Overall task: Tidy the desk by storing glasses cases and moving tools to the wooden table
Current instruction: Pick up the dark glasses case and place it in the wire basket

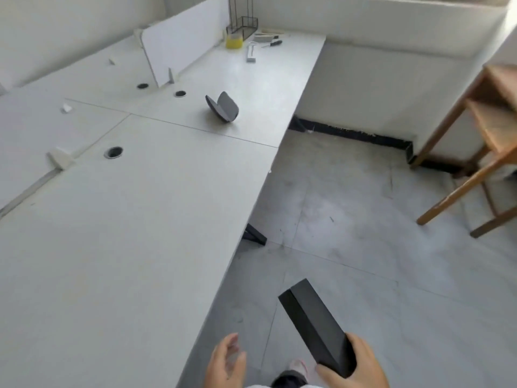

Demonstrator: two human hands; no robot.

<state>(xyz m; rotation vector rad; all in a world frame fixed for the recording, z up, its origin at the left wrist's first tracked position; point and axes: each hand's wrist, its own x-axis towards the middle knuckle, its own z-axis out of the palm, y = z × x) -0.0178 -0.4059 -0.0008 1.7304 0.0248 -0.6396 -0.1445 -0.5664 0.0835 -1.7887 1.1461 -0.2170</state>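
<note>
Black box (317, 329): long and matte, held over the grey floor (349, 219) beside the desk edge, its far end tilted up and away from the person.
Right hand (356, 365): wrapped around the near end of the black box, thumb on one side and fingers on the other, a firm grasp.
Left hand (225, 362): low in view by the desk edge, fingers loosely spread and holding nothing; it looks blurred.
Desk (126, 233): a long white top running from the near left to the far wall, with round cable holes and a white divider panel (181, 46) standing on it.
Glasses case (222, 106): dark grey, lying open like a shell in the middle of the desk, well apart from both hands.
Far end of desk: a black wire rack (242, 19) stands upright, with a yellow container (234, 42) just beside it.
Tools: a screwdriver (272, 43) with a dark handle and a pale flat tool (251, 53) lie near the rack; other small items there are too small to tell.
Wooden table (481, 141): brown, at the right edge, standing on the floor near the wall, only partly in view.
</note>
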